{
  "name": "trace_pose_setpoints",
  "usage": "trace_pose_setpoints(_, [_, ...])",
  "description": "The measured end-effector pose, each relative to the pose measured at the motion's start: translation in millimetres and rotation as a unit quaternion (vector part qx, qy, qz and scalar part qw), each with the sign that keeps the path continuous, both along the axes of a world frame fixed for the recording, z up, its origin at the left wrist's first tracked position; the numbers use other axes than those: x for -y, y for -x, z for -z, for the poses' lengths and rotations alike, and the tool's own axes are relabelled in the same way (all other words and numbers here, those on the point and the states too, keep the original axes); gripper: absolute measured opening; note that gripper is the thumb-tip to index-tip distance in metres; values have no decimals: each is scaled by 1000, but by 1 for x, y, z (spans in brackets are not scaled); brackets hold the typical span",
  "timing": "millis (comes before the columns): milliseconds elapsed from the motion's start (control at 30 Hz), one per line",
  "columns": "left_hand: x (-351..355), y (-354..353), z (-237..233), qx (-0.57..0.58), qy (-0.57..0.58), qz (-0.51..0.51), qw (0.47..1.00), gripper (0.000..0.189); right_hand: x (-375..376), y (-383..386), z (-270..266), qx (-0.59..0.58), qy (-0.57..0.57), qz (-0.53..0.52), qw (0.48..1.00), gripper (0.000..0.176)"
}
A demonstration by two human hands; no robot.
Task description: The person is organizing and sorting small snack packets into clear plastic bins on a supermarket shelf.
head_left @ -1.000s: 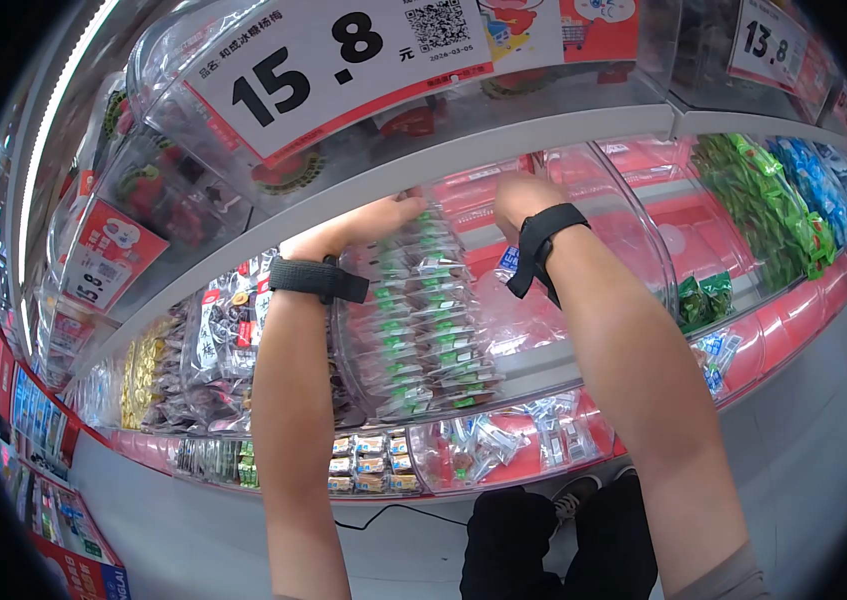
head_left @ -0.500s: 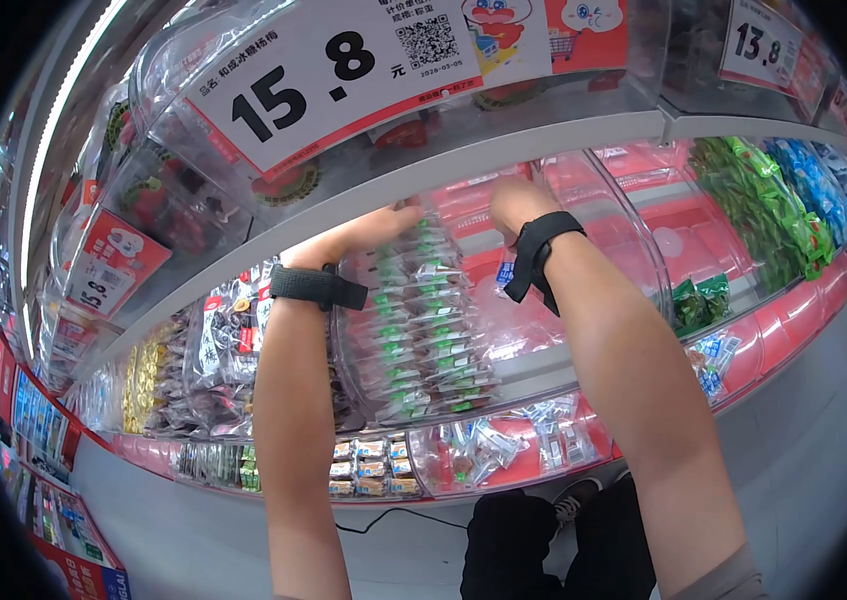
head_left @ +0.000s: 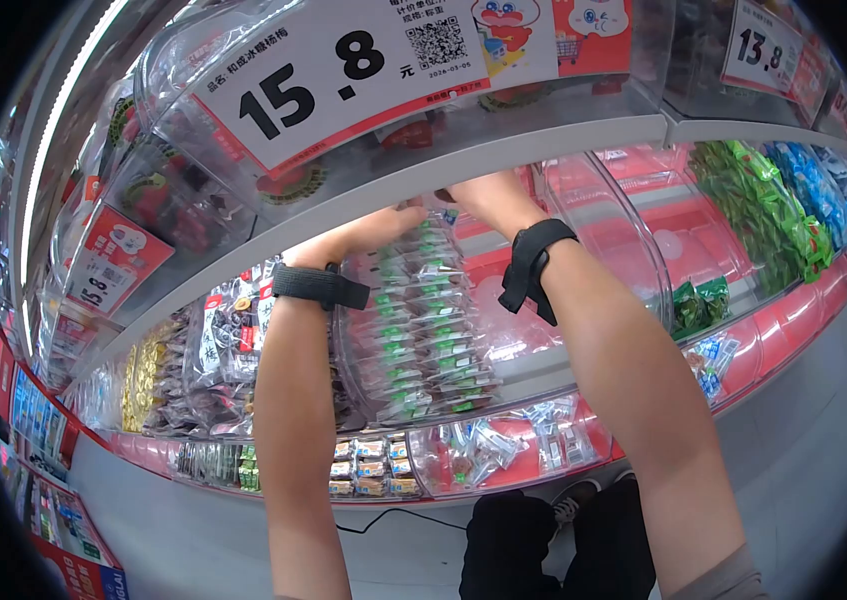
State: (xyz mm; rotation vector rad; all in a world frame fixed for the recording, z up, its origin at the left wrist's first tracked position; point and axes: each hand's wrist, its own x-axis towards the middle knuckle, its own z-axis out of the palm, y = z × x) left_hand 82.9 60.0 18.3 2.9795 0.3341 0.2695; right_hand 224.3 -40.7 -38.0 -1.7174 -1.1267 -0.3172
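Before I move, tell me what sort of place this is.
Probably a shop's snack or sweets aisle: a big price sign reads 15.8, and clear bins below hold rows of small wrapped packets and green packs.

In front of you, small clear packets with green-and-white labels (head_left: 433,335) lie overlapped in two neat columns, running near to far, their far end beside your hands.

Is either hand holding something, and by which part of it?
It cannot be told. The left hand and right hand are at the far end of the packets, but their fingertips are not clear enough.
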Motion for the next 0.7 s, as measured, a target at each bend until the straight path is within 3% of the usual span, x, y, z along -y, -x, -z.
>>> trace_pose_setpoints(100, [2, 2, -2, 6, -7, 17, 1000, 28, -10, 0, 7, 23, -9, -65, 998, 29])
trace_pose_setpoints(200, [3, 3, -3, 6, -28, 22, 999, 29, -10, -5, 10, -25, -36, -72, 996, 26])
trace_pose_setpoints(300, [1, 0, -1, -8, -1, -21, 1000, 29, -12, -12, 13, -103, 26, -54, 993, 26])
trace_pose_setpoints(400, [0, 1, -1, 4, -7, 5, 1000, 29, -12, -16, 19, -52, 45, 24, 997, 24])
trace_pose_setpoints(500, [-4, 0, 2, 8, -18, -1, 1000, 29, -16, -14, 18, -79, 54, -59, 994, 23])
trace_pose_setpoints(600, [-3, -2, 1, -17, 2, -28, 999, 28, -14, -14, 19, -77, 68, -100, 990, 25])
trace_pose_setpoints(700, [-7, -3, 4, 6, -14, -5, 1000, 28, -15, -18, 23, -150, 53, -113, 981, 29])
